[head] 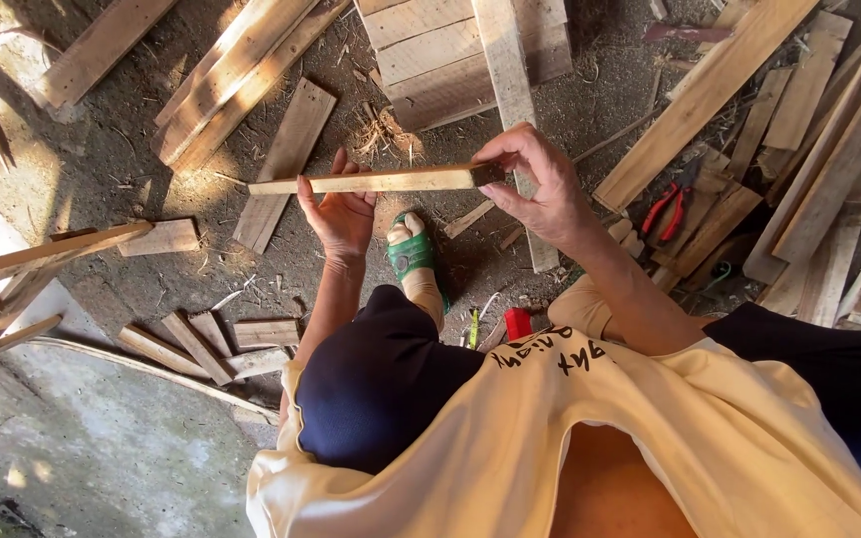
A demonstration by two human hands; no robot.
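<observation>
i see the left hand (339, 211) gripping the wooden strip (376, 181) mid-length; the right hand (540, 184) pinches its dark end, strip level above the green sandal (411, 254).

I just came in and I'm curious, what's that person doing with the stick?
A seated person holds a thin wooden strip level with both hands. The left hand supports it near the middle, and the right hand pinches its dark end. Red-handled pliers lie on boards to the right, and loose wood scraps are scattered on the dirt floor.
</observation>
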